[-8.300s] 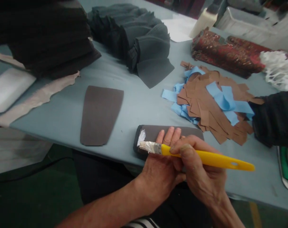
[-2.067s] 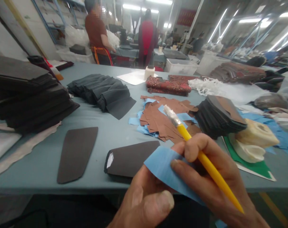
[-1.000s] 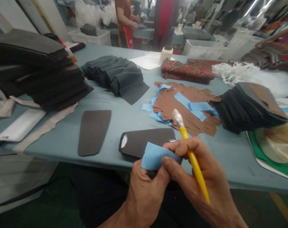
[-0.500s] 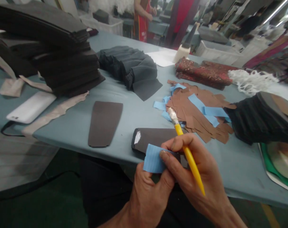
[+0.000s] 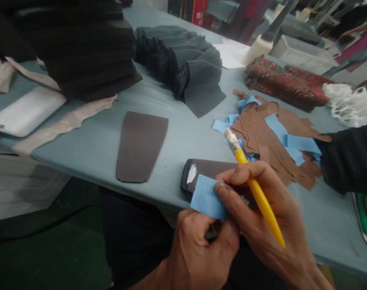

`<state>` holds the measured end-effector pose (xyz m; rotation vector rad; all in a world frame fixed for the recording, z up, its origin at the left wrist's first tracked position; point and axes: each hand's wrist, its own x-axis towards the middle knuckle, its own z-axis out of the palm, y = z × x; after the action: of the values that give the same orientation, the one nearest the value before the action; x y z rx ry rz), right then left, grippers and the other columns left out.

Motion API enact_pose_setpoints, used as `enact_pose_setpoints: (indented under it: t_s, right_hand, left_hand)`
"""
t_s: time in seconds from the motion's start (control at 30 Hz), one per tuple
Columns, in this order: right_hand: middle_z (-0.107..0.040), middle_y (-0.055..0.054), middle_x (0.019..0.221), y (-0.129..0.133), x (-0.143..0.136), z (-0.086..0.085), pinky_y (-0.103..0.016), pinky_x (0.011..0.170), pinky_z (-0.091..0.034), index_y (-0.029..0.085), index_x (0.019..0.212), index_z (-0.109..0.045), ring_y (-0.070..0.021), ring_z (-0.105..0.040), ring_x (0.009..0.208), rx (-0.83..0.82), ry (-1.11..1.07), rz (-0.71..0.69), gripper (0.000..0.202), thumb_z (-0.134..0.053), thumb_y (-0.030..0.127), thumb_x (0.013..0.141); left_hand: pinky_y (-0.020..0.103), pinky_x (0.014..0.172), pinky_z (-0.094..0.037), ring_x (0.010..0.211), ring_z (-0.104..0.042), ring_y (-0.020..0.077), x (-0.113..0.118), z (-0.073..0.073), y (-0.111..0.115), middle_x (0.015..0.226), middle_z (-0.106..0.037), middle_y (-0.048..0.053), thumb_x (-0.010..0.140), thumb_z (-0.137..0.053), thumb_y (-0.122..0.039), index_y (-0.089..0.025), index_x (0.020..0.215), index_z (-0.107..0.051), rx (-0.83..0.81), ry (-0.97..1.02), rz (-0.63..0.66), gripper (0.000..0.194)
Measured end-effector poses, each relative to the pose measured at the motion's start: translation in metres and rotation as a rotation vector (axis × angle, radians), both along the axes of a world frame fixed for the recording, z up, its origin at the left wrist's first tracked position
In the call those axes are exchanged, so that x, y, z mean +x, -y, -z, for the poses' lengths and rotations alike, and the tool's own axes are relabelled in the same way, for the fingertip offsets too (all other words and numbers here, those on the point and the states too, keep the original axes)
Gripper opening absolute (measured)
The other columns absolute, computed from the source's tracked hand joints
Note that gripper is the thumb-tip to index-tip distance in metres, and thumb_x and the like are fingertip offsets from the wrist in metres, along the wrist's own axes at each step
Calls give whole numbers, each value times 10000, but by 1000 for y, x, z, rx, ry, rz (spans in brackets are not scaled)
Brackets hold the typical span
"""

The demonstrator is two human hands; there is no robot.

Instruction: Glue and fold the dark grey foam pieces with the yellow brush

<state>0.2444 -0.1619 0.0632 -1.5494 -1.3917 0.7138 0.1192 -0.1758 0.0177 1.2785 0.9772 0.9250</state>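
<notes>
1. Pinching the upper right part of a blue strip between thumb and index finger, the right hand is also gripping a yellow-handled brush. Its bristles, coated in white, are pointing up and away from the body.
2. The left hand is curling its fingers closed on the lower edge of the blue strip, so both hands are holding it.
3. The blue strip is hovering in front of a stack of dark panels, partly hiding it. The stack is lying at the near edge of the worktop, with a white patch showing at its left end.
4. A single dark panel is lying flat to the left of that stack.
5. Beyond the brush, a pile of brown pieces is spreading out, with blue pieces lying among them.
6. Farther back, a fanned grey stack, a white sheet and a red patterned bundle are resting; white stringy material is lying beside the bundle.
7. At the left, a tall black stack is standing near a white device and a pale ragged strip.
</notes>
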Motion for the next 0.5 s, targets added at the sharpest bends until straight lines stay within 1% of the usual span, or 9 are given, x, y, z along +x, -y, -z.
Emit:
enact_pose_setpoints:
  t_s: [0.03, 0.1, 0.13, 0.2, 0.27, 0.37, 0.43, 0.5]
  right_hand:
    - [-703, 8, 821, -4, 2, 0, -204, 576, -577, 275, 872, -573, -125, -667, 669, 5, -12, -1, 184, -749, 233, 903]
    - [-706, 5, 822, -12, 7, 1, -202, 566, -572, 276, 871, -576, -125, -672, 665, 3, -44, -15, 186, -749, 217, 902]
    - [-706, 4, 825, -16, 10, 2, -202, 569, -571, 275, 871, -576, -123, -671, 664, -1, -58, -30, 188, -749, 209, 903]
    - [-702, 13, 829, -22, 16, 5, -189, 576, -559, 271, 879, -571, -109, -658, 660, -15, -78, -76, 193, -745, 193, 909]
    - [-685, 36, 828, -27, 21, 10, -169, 571, -529, 272, 900, -560, -87, -623, 645, -48, -88, -140, 191, -731, 191, 930]
    - [-655, 55, 859, -30, 25, 19, -164, 602, -496, 281, 950, -549, -76, -598, 690, -110, -63, -214, 164, -696, 217, 986]
    - [-637, 54, 888, -29, 28, 24, -182, 624, -483, 287, 983, -543, -83, -582, 725, -152, -28, -228, 147, -684, 258, 1014]
    - [-616, 53, 894, -28, 30, 27, -205, 620, -467, 290, 1004, -531, -92, -550, 719, -197, -10, -231, 147, -674, 305, 1031]
  left_hand:
    - [230, 595, -481, 585, -621, 133, -2, 2, -1, 643, -684, 31, 970, -639, -249, -171, 692, -680, 148, -49, -9, 291]
    - [232, 703, -577, 693, -725, 158, -8, 8, -2, 777, -766, 51, 950, -635, -132, -162, 861, -731, 438, -112, -14, 134]
    - [245, 763, -614, 766, -759, 170, -12, 11, -3, 867, -794, 64, 956, -629, -117, -158, 974, -734, 553, -136, -13, 115]
    - [274, 835, -653, 873, -786, 181, -22, 17, -4, 1013, -810, 82, 985, -610, -140, -158, 1133, -696, 711, -199, -5, 172]
    - [268, 829, -663, 897, -790, 170, -33, 22, -5, 1059, -810, 77, 1011, -590, -170, -170, 1169, -666, 782, -291, 14, 175]
    - [248, 843, -659, 917, -796, 150, -45, 26, -8, 1079, -815, 60, 1045, -565, -193, -184, 1187, -652, 807, -402, 32, 167]
    - [234, 856, -653, 919, -797, 138, -48, 27, -10, 1078, -818, 51, 1061, -547, -200, -194, 1184, -652, 811, -443, 29, 162]
    - [221, 862, -649, 908, -799, 131, -49, 27, -12, 1073, -820, 48, 1068, -537, -198, -197, 1173, -656, 810, -456, 26, 159]
